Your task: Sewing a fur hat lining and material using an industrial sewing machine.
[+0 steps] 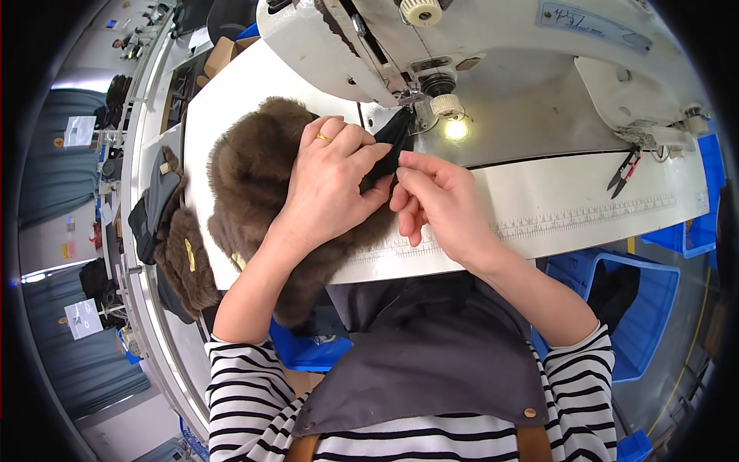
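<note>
A sewing machine (493, 31) stands at the top, its presser foot (414, 115) over a strip of black fabric (391, 132). The fabric joins a brown fur piece (254, 165) on the white table (577, 192). My left hand (331, 177), with a ring, rests on the fur and grips the black fabric with bent fingers. My right hand (435, 200) pinches that fabric's edge between thumb and forefinger, just right of my left hand and below the needle area. Red-and-black thread snips (623, 171) lie on the table at the right.
More fur and dark pieces (188, 254) hang at the table's left side. Blue bins (639, 323) stand below the table at the right, another (308, 350) below at the left. A cardboard box (219, 58) sits behind the table. Racks and curtains line the far left.
</note>
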`<action>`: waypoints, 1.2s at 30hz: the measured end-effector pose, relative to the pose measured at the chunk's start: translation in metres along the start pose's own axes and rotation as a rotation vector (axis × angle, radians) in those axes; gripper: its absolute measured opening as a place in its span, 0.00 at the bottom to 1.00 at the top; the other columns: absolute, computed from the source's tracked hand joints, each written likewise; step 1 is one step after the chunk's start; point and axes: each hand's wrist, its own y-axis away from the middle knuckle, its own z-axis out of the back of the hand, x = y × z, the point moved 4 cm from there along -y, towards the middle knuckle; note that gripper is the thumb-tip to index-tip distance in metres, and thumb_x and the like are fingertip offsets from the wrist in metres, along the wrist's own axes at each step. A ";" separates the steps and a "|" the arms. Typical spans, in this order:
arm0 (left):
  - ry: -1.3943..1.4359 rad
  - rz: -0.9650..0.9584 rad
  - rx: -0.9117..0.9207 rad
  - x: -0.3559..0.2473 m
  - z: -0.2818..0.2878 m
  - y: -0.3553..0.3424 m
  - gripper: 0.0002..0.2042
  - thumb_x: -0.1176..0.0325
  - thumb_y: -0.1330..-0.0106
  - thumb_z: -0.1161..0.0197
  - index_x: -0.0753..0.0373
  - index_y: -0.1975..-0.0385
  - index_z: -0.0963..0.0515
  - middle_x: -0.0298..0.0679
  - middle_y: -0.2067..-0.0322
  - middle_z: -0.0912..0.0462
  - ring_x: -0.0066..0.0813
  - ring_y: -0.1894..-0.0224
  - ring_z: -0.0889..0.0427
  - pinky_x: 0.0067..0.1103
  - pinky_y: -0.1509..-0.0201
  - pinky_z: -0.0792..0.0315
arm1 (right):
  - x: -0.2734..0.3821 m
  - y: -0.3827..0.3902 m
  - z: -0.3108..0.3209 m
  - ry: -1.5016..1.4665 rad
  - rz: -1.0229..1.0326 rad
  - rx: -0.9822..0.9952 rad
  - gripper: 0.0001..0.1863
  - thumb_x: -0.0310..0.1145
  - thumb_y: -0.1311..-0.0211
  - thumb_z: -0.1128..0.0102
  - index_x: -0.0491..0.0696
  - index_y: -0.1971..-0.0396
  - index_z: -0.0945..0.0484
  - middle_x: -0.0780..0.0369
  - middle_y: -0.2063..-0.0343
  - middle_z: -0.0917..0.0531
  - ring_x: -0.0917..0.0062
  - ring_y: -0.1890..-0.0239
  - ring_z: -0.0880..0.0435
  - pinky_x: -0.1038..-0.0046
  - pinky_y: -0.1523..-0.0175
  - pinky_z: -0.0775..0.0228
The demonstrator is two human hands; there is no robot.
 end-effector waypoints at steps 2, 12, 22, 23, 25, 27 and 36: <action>-0.004 0.004 0.012 -0.001 0.000 -0.002 0.16 0.67 0.58 0.28 0.61 0.66 0.16 0.34 0.67 0.22 0.35 0.58 0.24 0.32 0.42 0.34 | 0.001 -0.002 0.001 -0.014 -0.038 -0.004 0.25 0.29 0.30 0.50 0.31 0.39 0.38 0.58 0.76 0.21 0.78 0.84 0.21 0.78 0.83 0.29; -0.092 -0.012 -0.019 -0.009 -0.006 -0.002 0.14 0.67 0.56 0.27 0.61 0.68 0.17 0.33 0.69 0.24 0.33 0.61 0.24 0.32 0.42 0.34 | 0.004 0.014 0.001 -0.113 -0.099 0.041 0.28 0.31 0.31 0.50 0.39 0.34 0.40 0.61 0.83 0.26 0.79 0.90 0.31 0.78 0.87 0.42; 0.029 -0.006 -0.110 -0.003 -0.013 -0.001 0.06 0.72 0.51 0.33 0.59 0.71 0.15 0.31 0.73 0.25 0.31 0.64 0.25 0.30 0.42 0.35 | 0.016 0.025 0.005 0.172 -0.089 0.136 0.28 0.32 0.28 0.52 0.43 0.31 0.43 0.63 0.81 0.24 0.81 0.85 0.26 0.80 0.82 0.35; 0.019 -0.025 -0.120 -0.004 -0.014 0.000 0.06 0.72 0.51 0.34 0.59 0.72 0.15 0.31 0.74 0.25 0.31 0.65 0.25 0.30 0.42 0.35 | 0.022 0.024 0.011 0.369 -0.152 0.165 0.27 0.32 0.29 0.51 0.42 0.33 0.40 0.63 0.80 0.22 0.81 0.84 0.24 0.79 0.81 0.33; -0.058 -0.048 -0.123 -0.007 -0.013 0.006 0.08 0.72 0.51 0.39 0.60 0.72 0.16 0.32 0.73 0.26 0.32 0.63 0.26 0.30 0.41 0.35 | 0.036 0.020 0.029 0.800 -0.086 0.124 0.18 0.32 0.31 0.48 0.48 0.44 0.25 0.62 0.76 0.17 0.79 0.81 0.19 0.77 0.77 0.29; -0.130 -0.057 -0.113 -0.015 -0.016 0.003 0.08 0.72 0.52 0.38 0.60 0.71 0.16 0.31 0.72 0.25 0.30 0.62 0.26 0.31 0.41 0.34 | 0.063 -0.002 0.053 1.264 0.410 0.094 0.16 0.32 0.33 0.46 0.50 0.47 0.23 0.63 0.76 0.18 0.76 0.81 0.19 0.75 0.76 0.28; -0.309 -0.034 0.038 -0.046 -0.035 -0.002 0.13 0.71 0.50 0.43 0.66 0.65 0.21 0.35 0.63 0.21 0.32 0.56 0.26 0.35 0.34 0.37 | 0.063 -0.043 0.045 2.074 0.916 0.166 0.15 0.34 0.42 0.40 0.60 0.53 0.19 0.65 0.78 0.27 0.74 0.79 0.20 0.71 0.79 0.29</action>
